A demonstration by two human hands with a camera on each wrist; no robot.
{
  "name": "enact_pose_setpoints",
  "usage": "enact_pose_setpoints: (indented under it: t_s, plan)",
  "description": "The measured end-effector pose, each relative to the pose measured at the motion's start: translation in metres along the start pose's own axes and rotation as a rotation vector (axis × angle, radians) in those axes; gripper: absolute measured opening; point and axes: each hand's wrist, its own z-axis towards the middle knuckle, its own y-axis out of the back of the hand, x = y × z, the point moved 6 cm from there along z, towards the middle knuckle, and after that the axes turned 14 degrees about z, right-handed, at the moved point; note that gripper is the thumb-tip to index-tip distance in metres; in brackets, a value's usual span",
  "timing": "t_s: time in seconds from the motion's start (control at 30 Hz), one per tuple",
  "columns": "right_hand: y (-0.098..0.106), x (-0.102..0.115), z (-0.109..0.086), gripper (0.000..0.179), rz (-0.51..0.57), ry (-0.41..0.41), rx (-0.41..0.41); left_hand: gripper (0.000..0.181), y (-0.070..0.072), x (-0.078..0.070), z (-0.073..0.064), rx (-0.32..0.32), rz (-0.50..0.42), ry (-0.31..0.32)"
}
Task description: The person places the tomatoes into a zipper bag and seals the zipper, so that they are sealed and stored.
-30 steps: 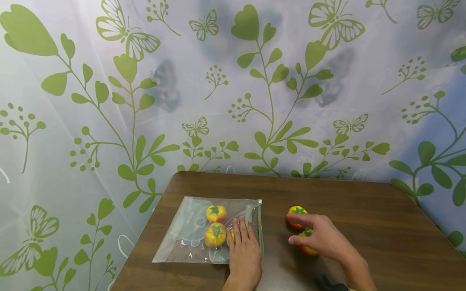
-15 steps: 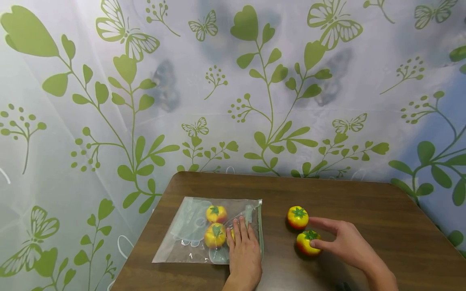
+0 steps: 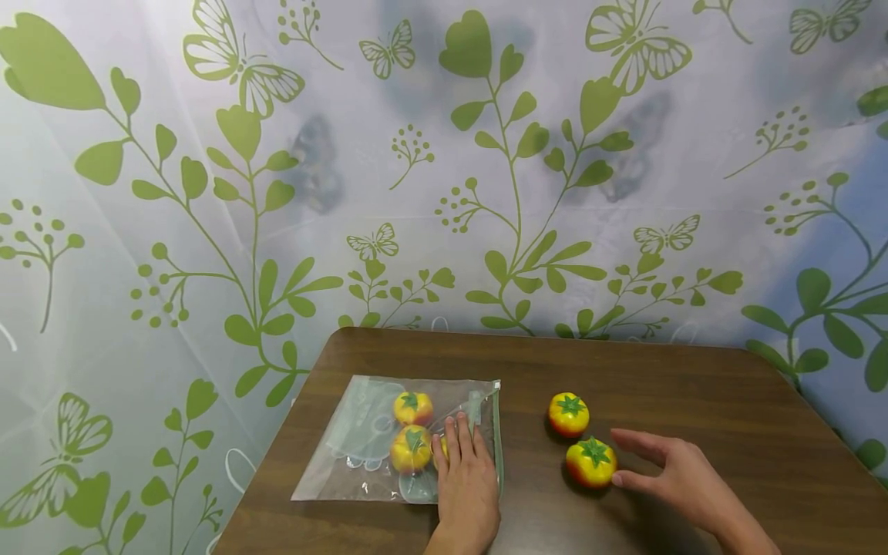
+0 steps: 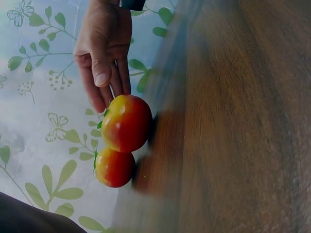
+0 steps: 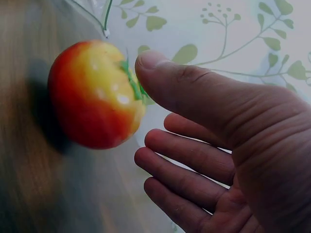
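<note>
My left hand (image 3: 466, 486) rests with straight fingers on a clear zip bag (image 3: 315, 478) lying flat on the table. Inside the bag are two yellow-red tomatoes, the far tomato (image 3: 413, 407) and the near tomato (image 3: 409, 449), while a third tomato (image 3: 442, 450) is partly hidden under the fingers. Two more tomatoes with green star-shaped tops stand outside the bag: a back tomato (image 3: 568, 415) and a front tomato (image 3: 591, 463). Just right of the front one is my right hand (image 3: 683, 478), thumb and fingers spread apart, holding nothing. The right wrist view shows its thumb (image 5: 184, 87) beside a tomato (image 5: 95, 94).
A brown wooden table (image 3: 714, 401) carries everything. Behind it hangs a pale curtain (image 3: 416, 193) printed with green leaves and butterflies. Along the bag's right side runs a green zip edge (image 3: 496, 432).
My right hand has drawn back from over the two loose tomatoes to their right, leaving both in full sight. My left hand stays on the bag.
</note>
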Motion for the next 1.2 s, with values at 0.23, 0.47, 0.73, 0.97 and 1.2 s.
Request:
enact_pose_setpoints:
  t_s: [0.23, 0.47, 0.73, 0.97, 1.2]
  plan:
    - [-0.005, -0.012, 0.0, 0.075, 0.039, -0.038, 0.009, 0.1, 0.0, 0.0, -0.001, -0.005, 0.003, 0.0]
    - [-0.011, -0.02, 0.002, 0.072, 0.07, -0.034, 0.009, 0.096, 0.0, 0.0, -0.001, -0.015, 0.014, -0.005]
    - [-0.015, -0.025, 0.005, 0.069, 0.063, -0.016, 0.003, 0.093, 0.001, 0.0, -0.001, -0.004, 0.012, 0.001]
    - [-0.02, -0.025, 0.006, 0.067, 0.06, 0.005, -0.003, 0.093, -0.001, 0.0, 0.0, 0.013, 0.005, 0.006]
    - [-0.022, -0.026, 0.007, 0.066, 0.088, -0.007, 0.004, 0.095, 0.0, 0.001, -0.001, 0.014, 0.001, 0.006]
